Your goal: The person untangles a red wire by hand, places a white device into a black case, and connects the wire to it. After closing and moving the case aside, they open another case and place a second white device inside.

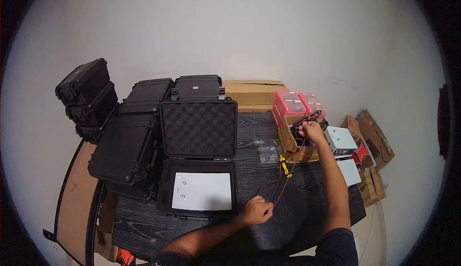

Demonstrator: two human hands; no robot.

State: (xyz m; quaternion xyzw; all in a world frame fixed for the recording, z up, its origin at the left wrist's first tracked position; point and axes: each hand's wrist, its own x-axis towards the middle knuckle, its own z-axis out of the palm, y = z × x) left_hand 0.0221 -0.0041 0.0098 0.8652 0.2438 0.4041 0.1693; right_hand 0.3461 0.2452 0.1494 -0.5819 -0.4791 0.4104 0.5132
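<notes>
My left hand (pixel 258 210) is closed in a pinch over the black table, gripping a thin red-and-black wire (pixel 283 187). From there the wire runs up toward the cardboard box (pixel 306 157), and a loop of it curls above my left fingers. My right hand (pixel 313 132) is over that box with its fingers pinched together at the wire and dark cables (pixel 312 116); exactly which strands it grips is hard to see. Between the hands lies a small tool with yellow-and-black handles (pixel 285 166). A clear plastic bag (pixel 269 151) rests left of the box.
An open black hard case (pixel 199 129) with a foam lid holds a white panel (pixel 201 191). Closed black cases (pixel 122 150) are stacked to the left. Pink-lidded containers (pixel 290 103), white boxes (pixel 341 140) and cardboard cartons (pixel 374 136) stand at the right.
</notes>
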